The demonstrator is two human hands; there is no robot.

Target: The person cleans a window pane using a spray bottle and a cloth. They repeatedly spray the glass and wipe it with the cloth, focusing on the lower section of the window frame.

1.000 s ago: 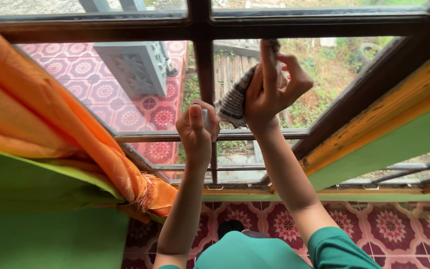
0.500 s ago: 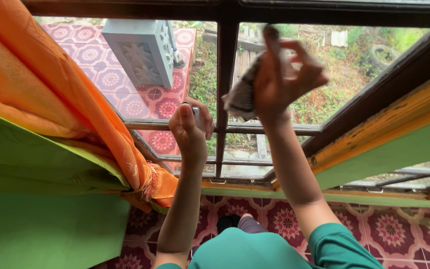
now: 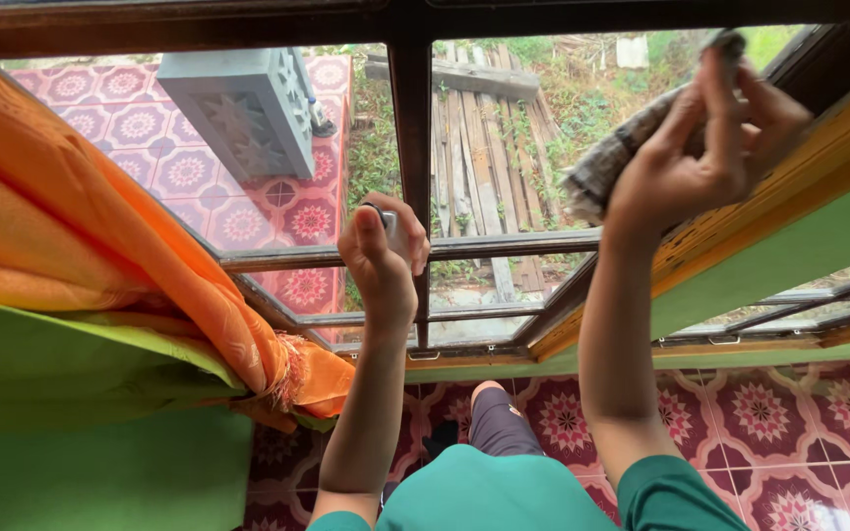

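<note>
My right hand [image 3: 705, 147] presses a grey striped cloth [image 3: 610, 157] against the glass pane [image 3: 523, 138] of a dark wooden window, near the pane's right edge by the frame. My left hand [image 3: 381, 256] is closed around a small light-coloured object [image 3: 388, 218] that I cannot identify, and it sits in front of the window's centre post [image 3: 411, 128] at the level of the lower crossbar [image 3: 489, 246]. Both arms reach up from my green sleeves.
An orange curtain [image 3: 100, 226] is bunched at the left over a green wall [image 3: 71, 462]. A yellow and green window jamb [image 3: 789, 236] runs on the right. Patterned red floor tiles [image 3: 769, 423] lie below. Outside are a grey block [image 3: 243, 103], planks and weeds.
My right hand has swept the cloth to the right across the pane, from near the centre post to the right frame. The left hand stays where it was.
</note>
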